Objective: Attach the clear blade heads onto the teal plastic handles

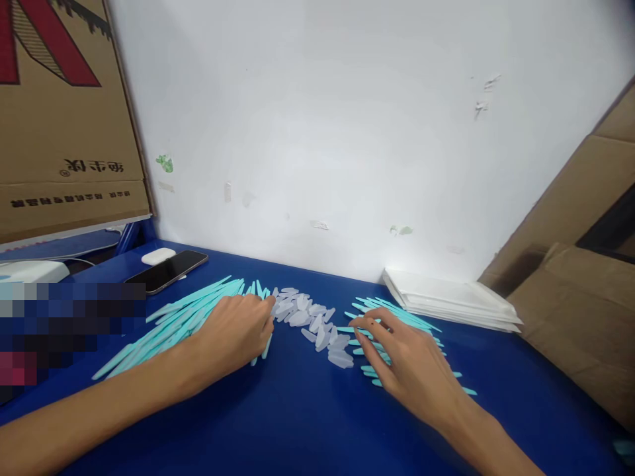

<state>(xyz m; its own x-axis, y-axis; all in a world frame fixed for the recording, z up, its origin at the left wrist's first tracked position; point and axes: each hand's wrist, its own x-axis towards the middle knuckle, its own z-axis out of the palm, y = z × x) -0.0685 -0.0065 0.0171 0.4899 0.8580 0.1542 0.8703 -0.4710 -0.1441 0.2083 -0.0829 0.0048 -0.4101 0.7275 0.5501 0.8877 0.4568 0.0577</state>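
Slim, tapered turquoise sticks [178,318] lie in a heap on the left of the blue table. My left hand [235,330] is closed in a fist at the heap's right end. Short lengths of similar sticks [258,289] show above and below the fist, which hides their middles. Small translucent pale covers [299,309] are scattered between my hands. On the right lies a spread of turquoise sticks [377,305], side by side and roughly parallel. Over it, my right hand [404,354] pinches one stick [343,329] with thumb and index finger; its tip points left.
A black-screened phone [171,271] and a white case [159,256] sit at the back left. White flat packets [451,301] are stacked by the wall at the right. Cardboard boxes [64,132] flank both sides, and a white wall [317,132] rises behind the table [297,423].
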